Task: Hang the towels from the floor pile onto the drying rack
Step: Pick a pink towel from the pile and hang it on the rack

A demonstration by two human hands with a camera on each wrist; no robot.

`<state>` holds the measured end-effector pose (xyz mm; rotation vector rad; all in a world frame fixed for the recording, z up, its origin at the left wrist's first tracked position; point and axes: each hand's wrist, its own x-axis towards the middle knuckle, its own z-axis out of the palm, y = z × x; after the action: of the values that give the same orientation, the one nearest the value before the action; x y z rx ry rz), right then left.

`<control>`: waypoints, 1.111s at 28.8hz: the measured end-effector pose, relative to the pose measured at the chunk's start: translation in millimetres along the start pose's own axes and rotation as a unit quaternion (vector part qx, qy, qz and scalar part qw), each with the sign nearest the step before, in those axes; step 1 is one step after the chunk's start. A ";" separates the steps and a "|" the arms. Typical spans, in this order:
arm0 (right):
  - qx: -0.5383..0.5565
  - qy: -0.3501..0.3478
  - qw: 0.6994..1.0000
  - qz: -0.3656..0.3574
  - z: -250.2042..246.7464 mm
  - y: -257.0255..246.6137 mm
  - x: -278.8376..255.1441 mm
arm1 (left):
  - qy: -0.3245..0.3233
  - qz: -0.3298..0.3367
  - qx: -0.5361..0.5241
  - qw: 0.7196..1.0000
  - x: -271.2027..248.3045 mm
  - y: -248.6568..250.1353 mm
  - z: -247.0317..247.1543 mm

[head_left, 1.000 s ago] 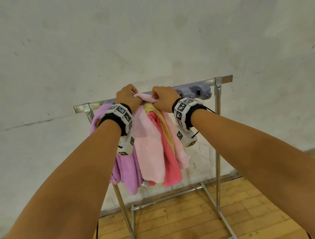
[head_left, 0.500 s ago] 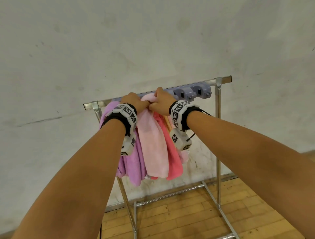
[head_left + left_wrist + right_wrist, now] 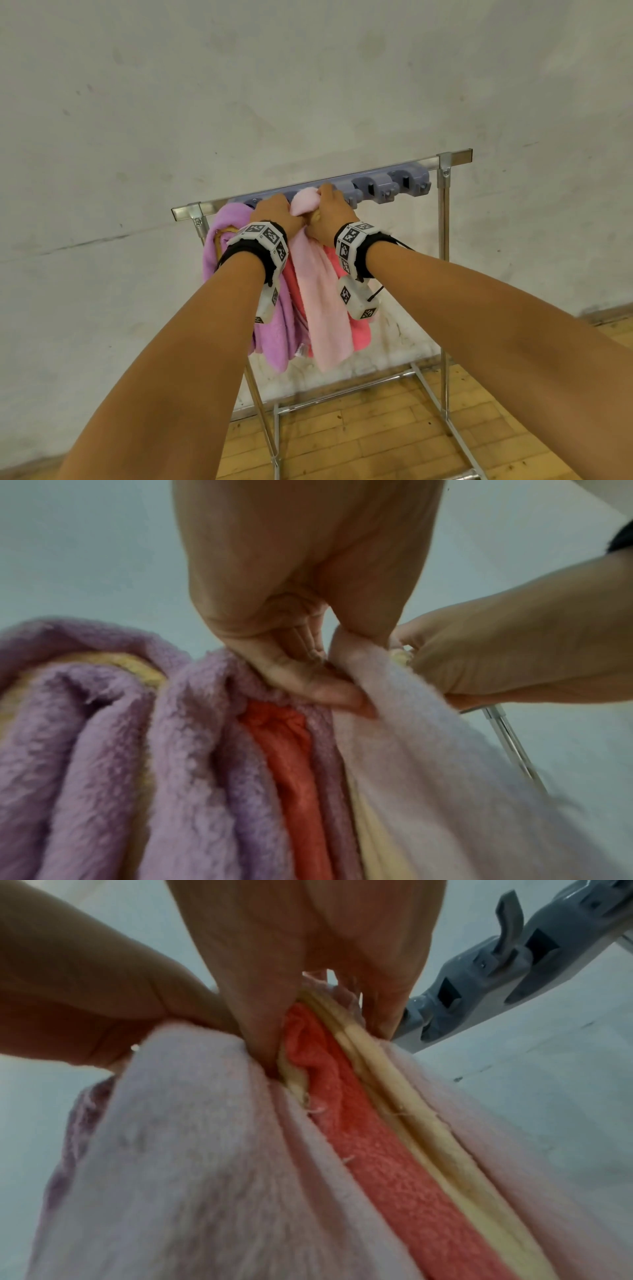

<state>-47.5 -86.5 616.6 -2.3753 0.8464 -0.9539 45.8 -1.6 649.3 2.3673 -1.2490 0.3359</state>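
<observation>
Pale pink towel (image 3: 322, 301) going onto the drying rack (image 3: 445, 161)
Left hand (image 3: 275, 214) and right hand (image 3: 330, 214) both grip its top; purple towel (image 3: 270, 337), coral towel (image 3: 359, 334) already hang; floor pile unseen.

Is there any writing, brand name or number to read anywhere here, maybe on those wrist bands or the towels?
None can be read.
Wrist bands: black-and-white square code patterns only, no letters or numbers.
Small tag at the purple towel's lower edge: too small to read.
Grey clip strip on the rack: no marking visible.
</observation>
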 end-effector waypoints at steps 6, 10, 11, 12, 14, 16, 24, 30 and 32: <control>-0.025 0.015 1.000 0.000 5.6 2.9 -1.3 | 0.001 0.009 0.015 1.000 0.9 0.8 5.9; -0.059 -0.011 0.998 -0.029 -9.0 4.4 0.6 | 0.005 0.018 0.020 1.000 0.6 0.2 4.0; -0.069 -0.019 0.997 -0.036 -13.5 4.9 0.9 | 0.006 0.017 0.021 1.000 0.3 1.2 3.8; -0.080 -0.031 0.996 -0.037 -16.8 5.2 2.1 | 0.005 0.016 0.024 1.000 0.9 2.4 4.7; -0.100 -0.054 0.993 -0.030 -17.9 3.8 4.5 | -0.003 0.018 0.042 0.999 -0.1 7.4 7.4; -0.107 -0.069 0.992 -0.022 -14.9 1.8 4.4 | -0.008 0.015 0.048 0.999 -2.7 13.1 11.0; -0.022 -0.087 0.996 -0.030 -24.9 2.0 5.2 | 0.008 0.000 -0.116 0.993 -9.5 8.3 1.8; 0.054 -0.042 0.997 -0.026 -44.2 -3.2 8.0 | 0.038 0.017 -0.164 0.986 -11.3 18.7 -15.4; 0.055 -0.021 0.998 -0.022 -45.6 -4.9 7.3 | 0.033 0.023 -0.163 0.986 -11.7 20.4 -17.5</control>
<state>-74.7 -95.7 653.2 -2.3200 0.7098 -0.9404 22.2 5.3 665.3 2.0372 -1.2267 0.2036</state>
